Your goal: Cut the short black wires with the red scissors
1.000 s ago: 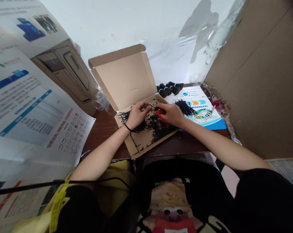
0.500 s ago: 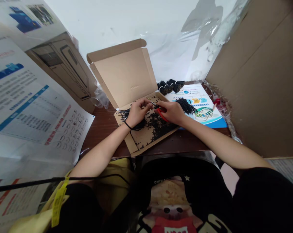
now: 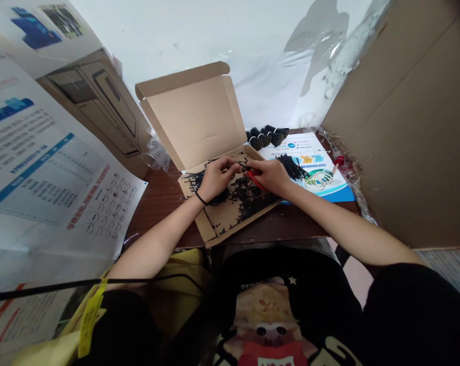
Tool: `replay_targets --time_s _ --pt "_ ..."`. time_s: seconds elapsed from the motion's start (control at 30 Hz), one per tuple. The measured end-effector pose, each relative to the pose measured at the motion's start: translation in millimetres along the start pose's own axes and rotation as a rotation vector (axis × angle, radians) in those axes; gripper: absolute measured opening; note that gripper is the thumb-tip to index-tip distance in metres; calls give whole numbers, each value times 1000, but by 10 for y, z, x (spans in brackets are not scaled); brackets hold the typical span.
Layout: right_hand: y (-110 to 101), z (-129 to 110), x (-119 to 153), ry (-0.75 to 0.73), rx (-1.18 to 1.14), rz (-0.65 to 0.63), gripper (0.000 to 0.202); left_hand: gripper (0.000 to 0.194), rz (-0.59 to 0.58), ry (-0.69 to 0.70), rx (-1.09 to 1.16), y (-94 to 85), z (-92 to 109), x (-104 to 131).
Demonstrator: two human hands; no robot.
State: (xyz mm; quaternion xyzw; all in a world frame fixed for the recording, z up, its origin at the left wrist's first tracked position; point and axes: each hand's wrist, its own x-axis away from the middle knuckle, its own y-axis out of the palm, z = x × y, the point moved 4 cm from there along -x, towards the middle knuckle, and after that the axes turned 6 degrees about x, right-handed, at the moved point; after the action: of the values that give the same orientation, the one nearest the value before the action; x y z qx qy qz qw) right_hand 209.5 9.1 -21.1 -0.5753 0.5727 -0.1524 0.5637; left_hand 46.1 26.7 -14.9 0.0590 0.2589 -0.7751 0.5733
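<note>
Over an open cardboard box (image 3: 213,243), my left hand (image 3: 216,179) is closed in a pinch, with a thin black strand (image 3: 242,164) at its fingertips. My right hand (image 3: 271,177) is wrapped round red-handled cutters (image 3: 256,180), their tip close to the left fingertips. The cutters' jaws are mostly hidden by my fingers. Short black cut bits (image 3: 249,195) are scattered across the box floor. A pile of longer black strands (image 3: 194,180) lies at the box's left side, partly under my left hand.
Behind the box lie several banded black bundles (image 3: 266,136). A loose black bundle (image 3: 292,166) and pale rubber bands (image 3: 318,179) rest on a printed sheet (image 3: 339,190). Cardboard (image 3: 405,127) walls the right side; a printed poster (image 3: 42,168) hangs at left.
My two hands stay nearly in place over the box, with only slight shifts of the right fingers and the cutters. The whole view has moved slightly.
</note>
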Motion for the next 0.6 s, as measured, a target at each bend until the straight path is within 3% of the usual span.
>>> replay_targets --time_s 0.6 --pt "7 15 5 36 -78 92 36 35 5 39 19 18 21 4"
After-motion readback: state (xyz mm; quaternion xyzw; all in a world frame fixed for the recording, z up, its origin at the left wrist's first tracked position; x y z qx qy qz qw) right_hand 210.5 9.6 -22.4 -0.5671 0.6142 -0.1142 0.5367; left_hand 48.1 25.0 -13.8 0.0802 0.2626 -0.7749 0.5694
